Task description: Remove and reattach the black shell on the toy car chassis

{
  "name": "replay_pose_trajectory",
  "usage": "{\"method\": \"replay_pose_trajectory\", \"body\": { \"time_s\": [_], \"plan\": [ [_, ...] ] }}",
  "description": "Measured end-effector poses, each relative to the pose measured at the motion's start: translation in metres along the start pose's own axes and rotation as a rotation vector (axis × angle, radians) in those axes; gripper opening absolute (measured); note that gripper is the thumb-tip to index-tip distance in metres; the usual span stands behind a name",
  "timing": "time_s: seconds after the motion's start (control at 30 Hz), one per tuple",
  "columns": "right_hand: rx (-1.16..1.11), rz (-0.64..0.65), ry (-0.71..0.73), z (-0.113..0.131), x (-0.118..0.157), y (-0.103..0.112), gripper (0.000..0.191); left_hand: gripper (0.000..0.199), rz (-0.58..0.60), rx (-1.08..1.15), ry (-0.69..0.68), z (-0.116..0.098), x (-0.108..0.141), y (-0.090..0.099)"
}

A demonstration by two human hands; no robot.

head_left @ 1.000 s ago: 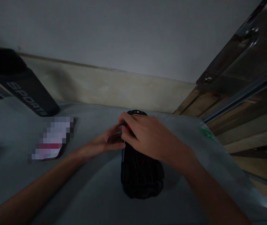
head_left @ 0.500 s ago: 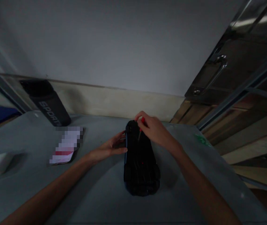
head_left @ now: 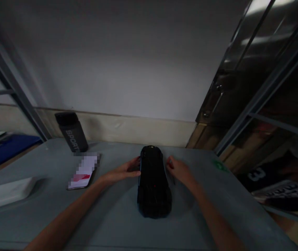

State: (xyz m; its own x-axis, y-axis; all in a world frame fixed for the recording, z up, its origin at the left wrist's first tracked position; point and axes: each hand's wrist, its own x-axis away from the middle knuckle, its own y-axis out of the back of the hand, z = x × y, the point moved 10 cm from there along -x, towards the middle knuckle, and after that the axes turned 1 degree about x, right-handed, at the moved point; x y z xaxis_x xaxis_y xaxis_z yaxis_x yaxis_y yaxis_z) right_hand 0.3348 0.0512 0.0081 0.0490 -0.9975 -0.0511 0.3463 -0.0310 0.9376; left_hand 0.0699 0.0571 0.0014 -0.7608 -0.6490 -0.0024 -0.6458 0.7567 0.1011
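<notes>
Dark grey, a bottle lettered SPORT is seen beyond and to the left of the left hand; it is closed by a black cap, and its contents cannot be made out; a long white object is set well to the left of that hand, cut off by the picture's edge; between hand and bottle a phone is laid, its lit screen blurred out.

Just right of the left hand, a black toy car is placed lengthwise, touched along its left side by that hand, whose thumb and fingers are held apart; near its other side, the right hand is kept with fingers bent together, a thin tool pinched there, mostly hidden.

Both hands are supported over a grey table, marked by a green patch right of the right hand; beyond the hands, a pale wall is edged below by a cream strip; farther right, a shiny metal panel and dark cloth numbered 3 are seen.
</notes>
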Motion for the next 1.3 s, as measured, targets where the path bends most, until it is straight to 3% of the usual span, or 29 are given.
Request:
{"method": "replay_pose_trajectory", "body": {
  "time_s": [0.1, 0.33, 0.43, 0.53, 0.67, 0.8, 1.3],
  "plan": [
    [-0.011, -0.026, 0.005, -0.003, -0.001, -0.002, 0.017, 0.095, -0.079, -0.031, 0.062, 0.008, -0.002, 0.016],
    [-0.038, -0.085, -0.016, -0.009, -0.004, -0.003, 0.030, 0.048, -0.362, -0.227, 0.102, 0.017, -0.022, 0.061],
    [-0.036, -0.098, -0.012, -0.009, -0.003, -0.002, 0.032, 0.023, -0.466, -0.364, 0.085, 0.011, -0.030, 0.065],
    [-0.036, -0.111, 0.002, -0.007, -0.002, 0.000, 0.033, 0.010, -0.527, -0.478, 0.040, 0.002, -0.033, 0.057],
    [-0.039, -0.129, 0.017, -0.005, -0.003, 0.001, 0.029, 0.007, -0.568, -0.585, 0.001, -0.008, -0.030, 0.044],
    [-0.058, -0.147, 0.018, -0.005, -0.002, 0.003, 0.030, 0.019, -0.558, -0.639, 0.009, -0.013, -0.026, 0.037],
    [-0.085, -0.141, 0.040, -0.006, -0.002, 0.001, 0.032, 0.031, -0.536, -0.707, 0.040, -0.023, -0.017, 0.029]
  ]
}}
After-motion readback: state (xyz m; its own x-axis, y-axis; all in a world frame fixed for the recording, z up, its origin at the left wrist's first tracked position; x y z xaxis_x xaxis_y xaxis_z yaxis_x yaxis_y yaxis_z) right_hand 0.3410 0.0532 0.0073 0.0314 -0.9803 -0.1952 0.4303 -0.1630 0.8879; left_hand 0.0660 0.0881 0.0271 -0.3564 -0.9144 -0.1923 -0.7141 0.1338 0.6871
